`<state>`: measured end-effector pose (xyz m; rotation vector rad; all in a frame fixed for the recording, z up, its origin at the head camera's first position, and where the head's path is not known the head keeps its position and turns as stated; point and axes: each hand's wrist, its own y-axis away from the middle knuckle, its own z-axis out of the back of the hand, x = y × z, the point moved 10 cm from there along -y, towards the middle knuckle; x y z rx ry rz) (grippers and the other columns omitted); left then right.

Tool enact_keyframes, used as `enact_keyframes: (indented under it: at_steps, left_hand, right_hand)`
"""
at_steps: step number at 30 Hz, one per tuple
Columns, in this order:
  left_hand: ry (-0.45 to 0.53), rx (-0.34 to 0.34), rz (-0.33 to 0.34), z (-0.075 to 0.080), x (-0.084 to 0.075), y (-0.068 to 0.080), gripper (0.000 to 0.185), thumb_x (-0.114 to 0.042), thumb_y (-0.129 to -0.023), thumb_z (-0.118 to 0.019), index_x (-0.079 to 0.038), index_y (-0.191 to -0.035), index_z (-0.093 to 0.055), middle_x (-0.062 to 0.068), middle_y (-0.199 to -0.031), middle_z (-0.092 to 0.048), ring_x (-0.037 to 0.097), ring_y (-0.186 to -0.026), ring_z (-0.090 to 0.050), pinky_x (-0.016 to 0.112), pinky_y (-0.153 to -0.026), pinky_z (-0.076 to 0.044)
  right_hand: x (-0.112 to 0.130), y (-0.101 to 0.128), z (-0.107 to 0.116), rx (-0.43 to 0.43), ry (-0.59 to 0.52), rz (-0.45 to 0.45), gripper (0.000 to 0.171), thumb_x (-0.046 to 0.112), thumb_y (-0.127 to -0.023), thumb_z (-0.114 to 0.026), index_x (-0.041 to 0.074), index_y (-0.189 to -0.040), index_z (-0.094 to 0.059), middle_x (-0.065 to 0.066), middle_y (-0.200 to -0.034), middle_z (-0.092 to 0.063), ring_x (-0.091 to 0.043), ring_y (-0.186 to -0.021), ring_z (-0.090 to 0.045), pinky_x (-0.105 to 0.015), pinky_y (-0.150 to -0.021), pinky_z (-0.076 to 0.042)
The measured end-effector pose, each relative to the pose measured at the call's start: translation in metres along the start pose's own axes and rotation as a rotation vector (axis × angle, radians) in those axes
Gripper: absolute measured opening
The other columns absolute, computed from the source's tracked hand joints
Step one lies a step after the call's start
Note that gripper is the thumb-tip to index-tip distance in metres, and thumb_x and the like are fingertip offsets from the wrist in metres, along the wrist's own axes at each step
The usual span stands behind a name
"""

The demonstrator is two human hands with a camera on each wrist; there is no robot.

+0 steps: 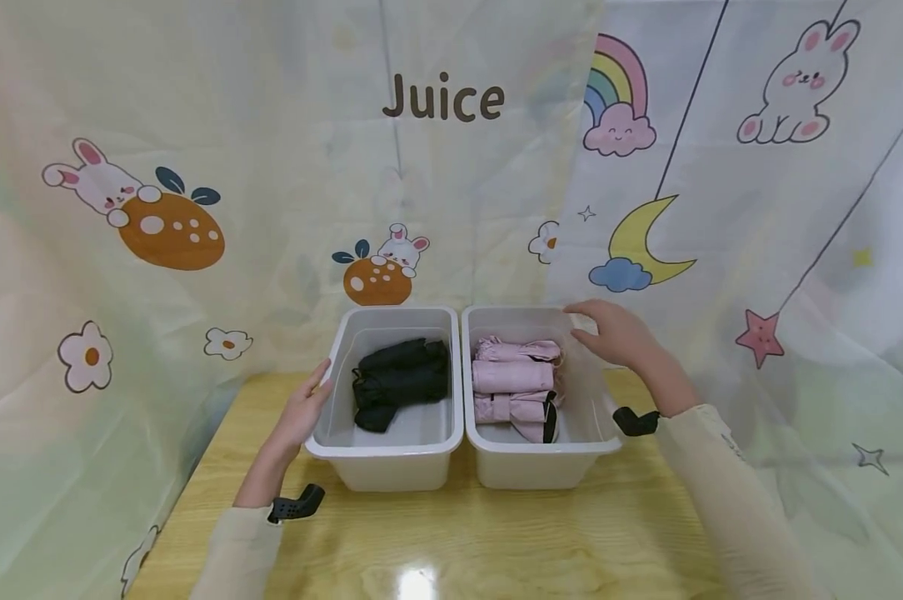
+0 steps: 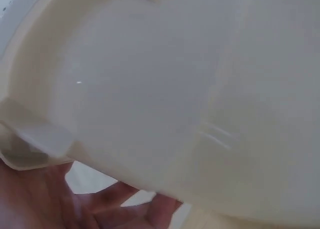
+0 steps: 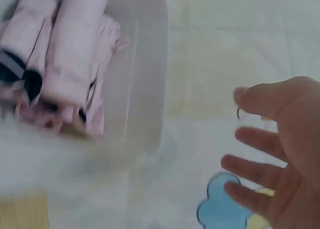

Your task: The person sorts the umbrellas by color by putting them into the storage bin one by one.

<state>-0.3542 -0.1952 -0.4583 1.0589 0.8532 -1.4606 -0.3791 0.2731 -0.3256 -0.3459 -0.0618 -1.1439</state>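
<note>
Two pale grey plastic bins stand side by side. Inside the left bin (image 1: 391,452) lies a bundle of black folded fabric (image 1: 402,379). Several pink rolled fabric bundles (image 1: 513,377) are stacked in the right bin (image 1: 545,450); in the right wrist view they have black trim. My left hand (image 1: 303,412) rests along the outer left side of the left bin, fingertips right at its rim; in the left wrist view some fingers pass behind the bin's edge. Beyond the far right corner of the right bin, my right hand (image 1: 615,332) is held with fingers spread apart, holding nothing.
Both bins stand on a light wooden table (image 1: 361,546), at its back edge. Close behind hangs a printed cloth (image 1: 451,183) with rabbits, fruit and the word "Juice", which also comes down along both sides. A black strap (image 1: 298,503) is on each wrist.
</note>
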Motion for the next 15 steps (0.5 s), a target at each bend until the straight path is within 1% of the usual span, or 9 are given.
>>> enact_keyframes:
  at_steps: [2,3,6,7,9,10,12,14,15]
  left_hand:
    - [-0.003,0.032,0.005,-0.002,0.001,0.002,0.058,-0.037,-0.107,-0.032,-0.022,-0.158,-0.009,0.009,-0.162,-0.002,0.041,-0.143,-0.010,0.062,-0.109,-0.019]
    - [-0.010,0.047,0.007,-0.002,0.002,0.004,0.059,-0.039,-0.107,-0.031,-0.021,-0.158,-0.008,0.009,-0.162,-0.002,0.041,-0.143,-0.012,0.061,-0.107,-0.023]
    - [-0.015,0.058,0.013,0.002,0.005,0.007,0.061,-0.048,-0.105,-0.028,-0.024,-0.158,-0.008,0.013,-0.161,-0.007,0.044,-0.136,-0.030,0.056,-0.095,-0.043]
    - [-0.020,0.050,0.015,0.004,0.006,0.007,0.062,-0.050,-0.104,-0.028,-0.025,-0.158,-0.009,0.017,-0.160,-0.013,0.045,-0.131,-0.038,0.053,-0.089,-0.048]
    - [-0.017,0.009,-0.006,0.012,0.010,0.007,0.063,-0.052,-0.104,-0.028,-0.022,-0.158,-0.013,0.025,-0.154,-0.025,0.048,-0.120,-0.050,0.049,-0.082,-0.053]
    - [-0.034,-0.024,-0.022,0.016,0.013,0.008,0.063,-0.051,-0.104,-0.030,-0.021,-0.157,-0.016,0.026,-0.151,-0.029,0.048,-0.116,-0.053,0.049,-0.082,-0.052]
    - [-0.108,-0.088,-0.063,0.025,0.021,0.010,0.063,-0.047,-0.104,-0.034,-0.015,-0.156,-0.021,0.029,-0.146,-0.036,0.047,-0.117,-0.052,0.051,-0.091,-0.048]
    - [-0.215,-0.149,-0.098,0.032,0.030,0.013,0.063,-0.042,-0.104,-0.040,-0.008,-0.154,-0.025,0.031,-0.144,-0.038,0.047,-0.124,-0.046,0.057,-0.100,-0.038]
    - [-0.293,-0.172,-0.104,0.035,0.035,0.016,0.063,-0.041,-0.104,-0.043,-0.007,-0.153,-0.028,0.031,-0.145,-0.037,0.048,-0.127,-0.042,0.060,-0.101,-0.035]
  right_hand:
    - [-0.009,0.014,0.000,0.024,0.036,-0.021,0.055,0.018,-0.092,-0.067,0.002,-0.141,-0.048,-0.025,-0.143,-0.043,-0.045,-0.127,-0.042,-0.060,-0.100,-0.036]
    - [-0.015,0.021,-0.001,0.041,0.047,-0.035,0.061,0.019,-0.092,-0.067,0.002,-0.144,-0.043,-0.027,-0.146,-0.037,-0.047,-0.131,-0.037,-0.061,-0.102,-0.033]
    - [-0.030,0.038,0.002,0.078,0.056,-0.072,0.068,0.021,-0.091,-0.068,0.002,-0.149,-0.036,-0.031,-0.152,-0.023,-0.052,-0.134,-0.027,-0.064,-0.102,-0.029]
    - [-0.035,0.042,0.004,0.081,0.056,-0.081,0.069,0.021,-0.091,-0.068,0.002,-0.149,-0.036,-0.032,-0.153,-0.021,-0.053,-0.135,-0.025,-0.065,-0.102,-0.028]
    - [-0.042,0.049,0.010,0.077,0.048,-0.100,0.069,0.022,-0.091,-0.068,0.002,-0.149,-0.035,-0.032,-0.153,-0.017,-0.054,-0.136,-0.020,-0.067,-0.102,-0.026]
    - [-0.045,0.052,0.011,0.078,0.044,-0.107,0.070,0.022,-0.091,-0.068,0.002,-0.149,-0.034,-0.032,-0.154,-0.015,-0.055,-0.136,-0.018,-0.068,-0.102,-0.024]
    - [-0.050,0.059,0.010,0.080,0.033,-0.120,0.074,0.026,-0.091,-0.068,0.002,-0.151,-0.031,-0.032,-0.155,-0.013,-0.057,-0.136,-0.015,-0.070,-0.102,-0.022]
    - [-0.056,0.066,0.003,0.097,0.029,-0.138,0.079,0.032,-0.091,-0.068,0.003,-0.152,-0.028,-0.032,-0.155,-0.012,-0.059,-0.135,-0.012,-0.071,-0.101,-0.020]
    - [-0.058,0.070,-0.002,0.113,0.039,-0.143,0.081,0.036,-0.092,-0.067,0.003,-0.153,-0.026,-0.032,-0.154,-0.012,-0.060,-0.135,-0.012,-0.072,-0.101,-0.019]
